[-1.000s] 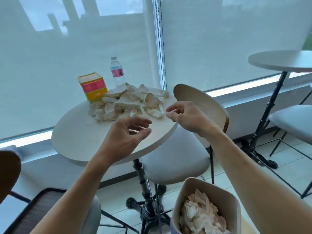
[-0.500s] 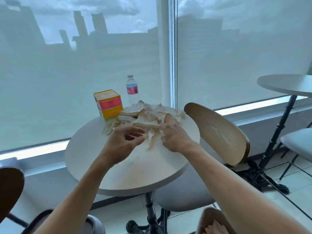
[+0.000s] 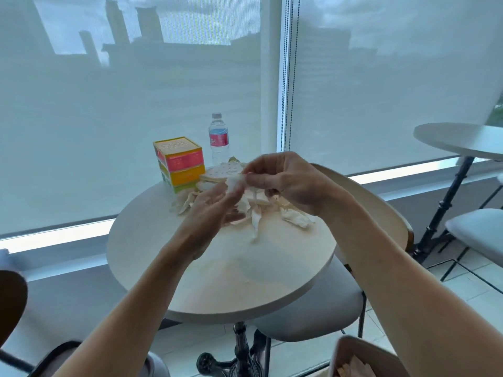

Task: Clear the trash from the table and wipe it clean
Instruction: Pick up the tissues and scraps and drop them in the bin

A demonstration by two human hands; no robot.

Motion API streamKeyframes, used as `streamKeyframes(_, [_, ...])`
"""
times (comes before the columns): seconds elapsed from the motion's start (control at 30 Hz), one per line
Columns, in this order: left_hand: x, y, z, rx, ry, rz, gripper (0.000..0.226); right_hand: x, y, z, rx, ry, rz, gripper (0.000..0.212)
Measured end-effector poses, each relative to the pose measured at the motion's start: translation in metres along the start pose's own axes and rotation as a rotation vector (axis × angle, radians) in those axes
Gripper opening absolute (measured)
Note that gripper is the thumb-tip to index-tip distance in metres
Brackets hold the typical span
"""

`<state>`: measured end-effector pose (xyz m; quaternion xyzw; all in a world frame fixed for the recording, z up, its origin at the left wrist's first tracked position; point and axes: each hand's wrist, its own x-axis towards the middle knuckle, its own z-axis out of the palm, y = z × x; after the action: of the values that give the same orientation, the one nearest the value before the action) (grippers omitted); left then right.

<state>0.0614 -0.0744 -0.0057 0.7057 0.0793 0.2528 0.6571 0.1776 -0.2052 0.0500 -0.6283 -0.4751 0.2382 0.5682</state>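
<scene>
A person stands at a small round table (image 3: 217, 281) by a window, both bare arms stretched over it. The step in hand looks like gathering trash: the right hand (image 3: 283, 180) pinches a crumpled white tissue (image 3: 234, 183) between thumb and fingertips, lifted above the tabletop, while the left hand (image 3: 215, 208) lies palm-up just under it, fingers loosely spread and touching the paper without closing on it. More tissues (image 3: 295, 217) lie in a loose heap across the far half of the table, pale, wrinkled and soft, some in long twisted strips; one strip hangs down from the raised bunch toward the tabletop. A round perforated paper piece (image 3: 223, 170) sits at the back of the heap. At the far edge stand a colourful box (image 3: 181, 161) and a water bottle (image 3: 218, 138). A bin (image 3: 353, 357) already holding paper sits on the floor below the table's near right edge. The next move likely calls for bunching the paper into both hands and carrying it down to the bin; light scraps could slip free. Wiping is not yet begun.
</scene>
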Motion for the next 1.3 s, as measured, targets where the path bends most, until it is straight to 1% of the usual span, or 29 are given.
streamKeyframes(0.07, [0.001, 0.007, 0.001, -0.221, -0.012, -0.064, 0.028, 0.003, 0.000, 0.001, -0.028, 0.043, -0.002, 0.011])
streamKeyframes(0.13, [0.003, 0.010, -0.002, -0.298, -0.022, -0.072, 0.027, 0.003, 0.004, 0.005, -0.125, 0.111, 0.002, 0.009])
streamKeyframes(0.2, [0.006, 0.010, -0.005, -0.231, 0.006, -0.050, 0.022, 0.000, 0.010, 0.007, -0.205, 0.136, 0.019, 0.010])
streamKeyframes(0.3, [0.011, 0.005, -0.009, -0.114, 0.107, -0.022, 0.013, -0.004, 0.024, -0.002, -0.362, 0.175, 0.095, 0.018])
streamKeyframes(0.4, [0.015, -0.002, -0.014, -0.064, 0.167, -0.016, 0.013, -0.009, 0.043, -0.016, -0.649, 0.216, 0.241, 0.026])
streamKeyframes(0.5, [0.014, -0.004, -0.015, -0.034, 0.167, -0.007, 0.013, -0.014, 0.063, -0.019, -0.920, 0.173, 0.377, 0.036])
streamKeyframes(0.6, [0.013, -0.006, -0.013, 0.000, 0.165, -0.006, 0.012, -0.016, 0.079, -0.014, -1.138, 0.152, 0.386, 0.036])
streamKeyframes(0.67, [0.012, -0.007, -0.012, 0.005, 0.167, -0.016, 0.013, -0.017, 0.084, -0.011, -1.211, 0.169, 0.358, 0.036])
streamKeyframes(0.77, [0.010, -0.007, -0.010, 0.029, 0.171, -0.019, 0.014, -0.017, 0.085, -0.010, -1.191, 0.232, 0.279, 0.028])
streamKeyframes(0.87, [0.010, -0.008, -0.008, 0.048, 0.179, -0.022, 0.014, -0.019, 0.079, -0.011, -1.087, 0.305, 0.184, 0.020])
streamKeyframes(0.97, [0.007, -0.008, -0.002, 0.052, 0.194, -0.028, 0.014, -0.028, 0.071, -0.016, -0.921, 0.390, 0.113, 0.018])
streamKeyframes(1.1, [0.001, -0.008, 0.020, 0.091, 0.182, -0.008, 0.018, -0.047, 0.053, -0.027, -0.664, 0.501, 0.048, 0.008])
streamKeyframes(1.23, [-0.006, -0.007, 0.045, 0.100, 0.160, -0.016, 0.015, -0.080, 0.034, -0.038, -0.409, 0.543, 0.043, 0.013])
streamKeyframes(1.3, [-0.011, -0.006, 0.059, 0.096, 0.160, -0.025, 0.015, -0.099, 0.029, -0.045, -0.358, 0.567, 0.051, 0.016])
